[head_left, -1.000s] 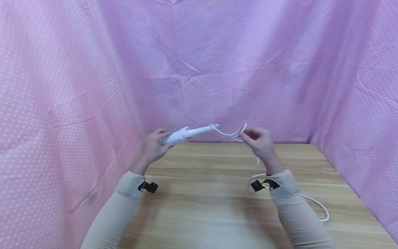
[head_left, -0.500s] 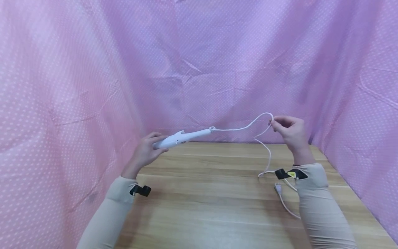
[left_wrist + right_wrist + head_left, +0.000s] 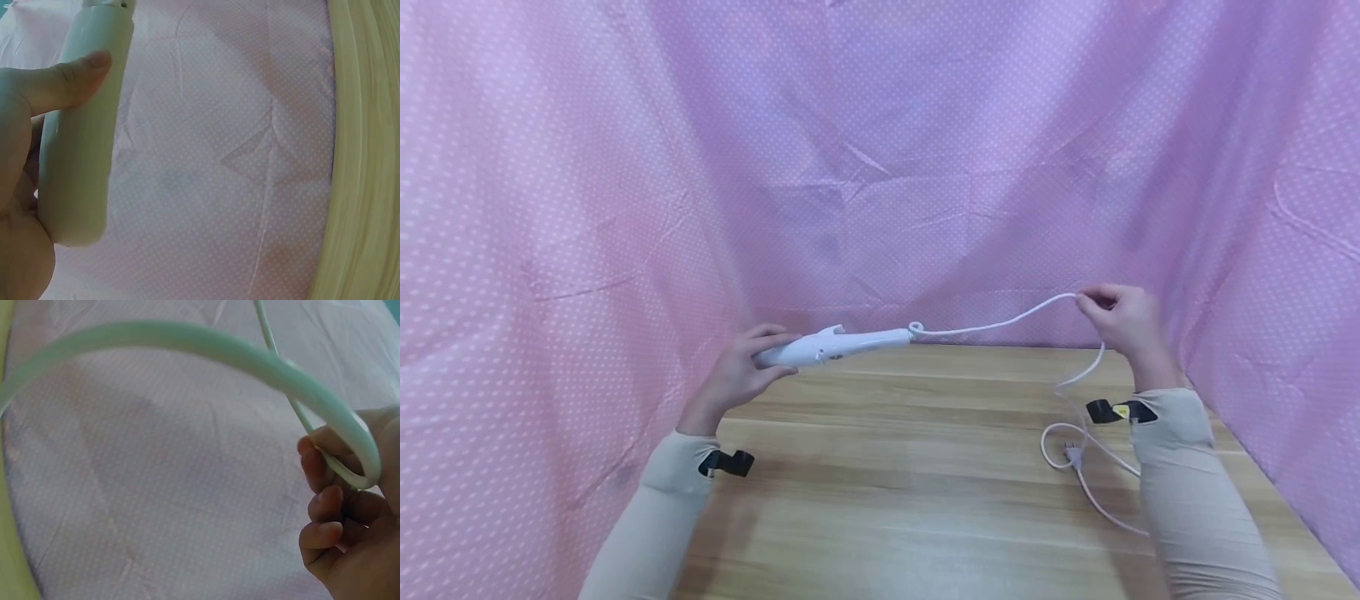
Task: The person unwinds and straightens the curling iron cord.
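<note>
A white curling iron (image 3: 865, 342), with a small raised lever and a tapered handle, is held nearly level above the back of the table. My left hand (image 3: 737, 371) grips its thick rounded end; in the left wrist view the thumb lies across the smooth white barrel (image 3: 81, 162). From the handle's tip a white power cord (image 3: 992, 326) makes a small loop and runs right. My right hand (image 3: 1123, 321) pinches this cord between thumb and fingertips. In the right wrist view, the cord (image 3: 169, 334) bends back in an arc past the fingers. The two-prong plug (image 3: 1075, 457) lies on the table.
The wooden table (image 3: 880, 483) carries loose cord coils (image 3: 1060, 427) near the right forearm. A pink dotted curtain (image 3: 925, 167) encloses the back and both sides. Each sleeved wrist wears a small black camera (image 3: 730, 463).
My right hand has moved right, sliding along or drawing out the cord, which now spans farther. My left hand has shifted slightly left and down with the curling iron. The plug has come into view.
</note>
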A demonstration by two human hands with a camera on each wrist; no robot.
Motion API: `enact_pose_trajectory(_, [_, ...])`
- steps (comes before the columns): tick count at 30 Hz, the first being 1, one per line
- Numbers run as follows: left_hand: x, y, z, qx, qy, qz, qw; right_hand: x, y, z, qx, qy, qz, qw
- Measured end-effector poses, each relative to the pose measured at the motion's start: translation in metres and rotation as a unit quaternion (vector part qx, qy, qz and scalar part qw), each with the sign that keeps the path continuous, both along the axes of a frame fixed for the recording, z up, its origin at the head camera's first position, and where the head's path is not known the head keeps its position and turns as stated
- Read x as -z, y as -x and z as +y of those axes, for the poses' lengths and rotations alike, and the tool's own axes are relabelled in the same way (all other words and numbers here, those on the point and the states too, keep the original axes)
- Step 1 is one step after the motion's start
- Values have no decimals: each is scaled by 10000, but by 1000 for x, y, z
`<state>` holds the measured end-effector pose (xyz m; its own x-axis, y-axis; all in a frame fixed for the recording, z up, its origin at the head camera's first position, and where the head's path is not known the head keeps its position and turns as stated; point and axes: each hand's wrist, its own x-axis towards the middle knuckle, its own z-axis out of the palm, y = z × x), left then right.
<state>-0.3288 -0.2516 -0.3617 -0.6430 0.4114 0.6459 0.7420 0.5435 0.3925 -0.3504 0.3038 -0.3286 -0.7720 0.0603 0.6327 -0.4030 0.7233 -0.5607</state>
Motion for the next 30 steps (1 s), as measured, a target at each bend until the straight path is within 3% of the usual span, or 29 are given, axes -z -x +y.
enact_pose_trajectory(3, [-4, 0, 1, 19, -325, 67, 9994, 14, 3, 4, -133, -834, -134, 9963])
enact_pose_trajectory(6, [-5, 2, 0, -228, -542, 220, 9980, 27, 4, 5, -390, -1284, -176, 9908])
enact_pose_trajectory(13, [0, 7, -1, -1319, -444, 842, 9867, 51, 0, 7, -1304, -1494, -182, 9800])
enact_pose_trajectory(18, [4, 11, -5, -1689, -64, 1095, 9795, 57, -7, 13, -1844, -1279, 16, 9745])
enact_pose_trajectory(24, [9, 13, -13, -1650, 952, 1641, 9679, 40, -15, 13, -1964, -629, 846, 9748])
enact_pose_trajectory(27, [14, 13, -13, -1367, 1291, 1842, 9647, 27, -21, 8, -1913, -262, 1216, 9736])
enact_pose_trajectory(30, [18, 12, -9, -1070, 1373, 1882, 9666, 24, -19, 9, -1640, 29, 1395, 9765])
